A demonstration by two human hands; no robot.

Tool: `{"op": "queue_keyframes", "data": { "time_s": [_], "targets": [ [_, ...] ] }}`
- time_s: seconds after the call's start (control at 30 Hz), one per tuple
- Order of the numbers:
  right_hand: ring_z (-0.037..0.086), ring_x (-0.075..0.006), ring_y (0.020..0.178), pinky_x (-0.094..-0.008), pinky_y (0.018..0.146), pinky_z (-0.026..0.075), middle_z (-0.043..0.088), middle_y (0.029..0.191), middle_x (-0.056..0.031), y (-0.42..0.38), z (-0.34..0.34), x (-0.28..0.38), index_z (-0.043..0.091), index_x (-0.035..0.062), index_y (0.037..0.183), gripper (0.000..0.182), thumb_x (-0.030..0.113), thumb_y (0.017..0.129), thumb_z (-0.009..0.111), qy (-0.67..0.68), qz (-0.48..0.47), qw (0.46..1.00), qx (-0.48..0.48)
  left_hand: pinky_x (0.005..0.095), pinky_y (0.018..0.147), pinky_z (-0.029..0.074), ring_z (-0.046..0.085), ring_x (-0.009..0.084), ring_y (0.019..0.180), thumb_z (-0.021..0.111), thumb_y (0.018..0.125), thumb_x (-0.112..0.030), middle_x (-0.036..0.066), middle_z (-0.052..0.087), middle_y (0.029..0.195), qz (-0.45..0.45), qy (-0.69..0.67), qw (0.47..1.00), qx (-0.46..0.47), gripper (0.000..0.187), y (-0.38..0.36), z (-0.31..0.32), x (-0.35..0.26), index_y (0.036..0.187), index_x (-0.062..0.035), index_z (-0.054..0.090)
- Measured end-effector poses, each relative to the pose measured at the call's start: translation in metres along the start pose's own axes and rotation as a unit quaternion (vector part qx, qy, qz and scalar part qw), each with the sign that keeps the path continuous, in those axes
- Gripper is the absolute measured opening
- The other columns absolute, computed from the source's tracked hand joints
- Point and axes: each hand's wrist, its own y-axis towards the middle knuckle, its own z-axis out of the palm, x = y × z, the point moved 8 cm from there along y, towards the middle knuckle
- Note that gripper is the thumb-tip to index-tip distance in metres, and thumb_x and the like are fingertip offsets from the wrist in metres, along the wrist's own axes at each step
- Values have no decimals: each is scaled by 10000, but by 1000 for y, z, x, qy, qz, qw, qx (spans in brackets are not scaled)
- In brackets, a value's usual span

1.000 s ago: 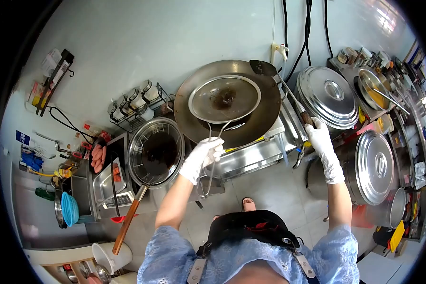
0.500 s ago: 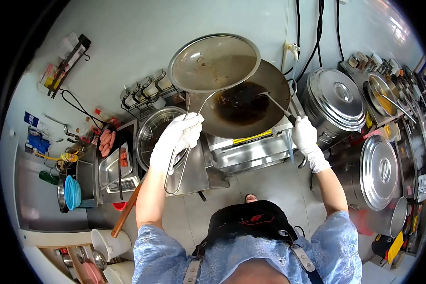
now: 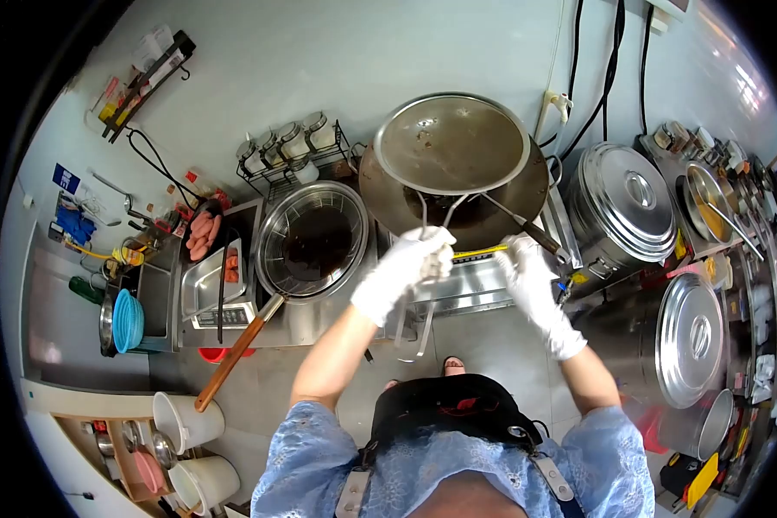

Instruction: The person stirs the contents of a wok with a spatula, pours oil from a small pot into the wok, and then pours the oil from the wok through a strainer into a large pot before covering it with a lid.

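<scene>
My left hand (image 3: 408, 266), in a white glove, is closed on the looped wire handle of a wide round strainer (image 3: 451, 142). The strainer hangs over the back of a large dark wok (image 3: 378, 203) and hides part of it. Dark liquid shows in the wok below the strainer's rim. My right hand (image 3: 527, 274), also gloved, is raised at the wok's front edge with its fingers apart. A ladle with a dark handle (image 3: 540, 237) rests across the wok's right side, just above that hand.
A wire basket (image 3: 315, 242) with a wooden handle (image 3: 230, 363) sits over dark liquid on the left. Beyond are sausages (image 3: 203, 235), a steel tray (image 3: 205, 292) and a jar rack (image 3: 292, 164). Large lidded pots (image 3: 634, 194) stand to the right.
My left hand has moved right with the strainer, which now sits further over the wok. My right hand has let go of the ladle. The camera view has shifted, revealing more of the left basket.
</scene>
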Motion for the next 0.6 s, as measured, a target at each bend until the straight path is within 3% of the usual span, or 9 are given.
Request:
{"op": "queue_keyframes", "data": {
  "time_s": [0.03, 0.07, 0.1, 0.17, 0.23, 0.33, 0.47, 0.57, 0.6],
  "targets": [
    [615, -185, 739, -325, 680, 492, 628, 875, -126, -12, 19, 7, 590, -8, 1014, 351, 310, 865, 607, 181, 81, 977, 75, 226, 554, 443, 533, 120, 583, 530, 921, -189, 7, 537, 672, 11, 17, 1000, -6, 161, 7, 1, 11, 906, -32, 562],
    [611, -137, 771, -296, 706, 500, 632, 889, -89, -34, 45, 13, 571, -2, 1057, 380, 336, 884, 586, 336, 238, 884, 222, 217, 589, 443, 531, 115, 611, 556, 901, -157, 18, 552, 695, 11, 38, 998, -45, 131, 9, 3, 19, 901, -26, 569],
    [621, -145, 781, -279, 718, 512, 631, 872, -68, -52, 62, 27, 545, 10, 1092, 388, 342, 893, 573, 455, 299, 801, 249, 216, 599, 443, 532, 102, 642, 575, 887, -144, 27, 567, 719, 31, 41, 998, -35, 121, 16, 2, 32, 910, -25, 570],
    [638, -229, 819, -348, 718, 532, 631, 903, -107, -75, 95, 38, 529, 19, 1067, 311, 287, 910, 546, 582, 351, 689, 251, 216, 605, 443, 535, 95, 664, 586, 878, -137, 30, 575, 741, 30, 42, 998, -26, 123, 31, -4, 60, 920, -21, 573],
    [617, -211, 729, -337, 637, 519, 608, 839, -97, -86, 107, 32, 515, 17, 1025, 240, 229, 913, 538, 609, 426, 645, 181, 224, 541, 466, 547, 93, 624, 595, 865, -142, 36, 591, 727, 47, 60, 996, -41, 130, 33, -2, 66, 907, -20, 574],
    [541, -176, 561, -309, 500, 475, 557, 718, -67, -90, 109, 38, 513, 39, 987, 138, 153, 911, 529, 662, 398, 613, 168, 223, 540, 469, 549, 97, 622, 591, 872, -170, 46, 591, 762, 7, 116, 992, -57, 156, 14, 14, 53, 941, -34, 559],
    [458, -155, 470, -291, 402, 405, 500, 661, -62, -85, 98, 53, 507, 36, 888, 85, 118, 909, 518, 614, 365, 688, 130, 237, 712, 461, 543, 95, 779, 582, 895, -287, 24, 578, 828, 53, 105, 993, -4, 265, 4, 1, 52, 976, -34, 572],
    [453, -145, 450, -279, 388, 399, 499, 646, -52, -83, 97, 54, 508, 45, 863, 78, 109, 906, 521, 602, 348, 707, 130, 265, 746, 469, 588, 119, 807, 591, 882, -291, 71, 646, 870, 165, 293, 938, -84, 298, -46, -54, 10, 1020, -28, 577],
    [451, -143, 446, -278, 386, 398, 500, 641, -49, -83, 98, 53, 511, 45, 864, 80, 113, 905, 525, 595, 350, 712, 126, 271, 731, 476, 612, 142, 815, 597, 871, -304, 89, 664, 890, 165, 419, 878, -165, 309, -85, -71, -24, 1025, -35, 588]
  ]
}}
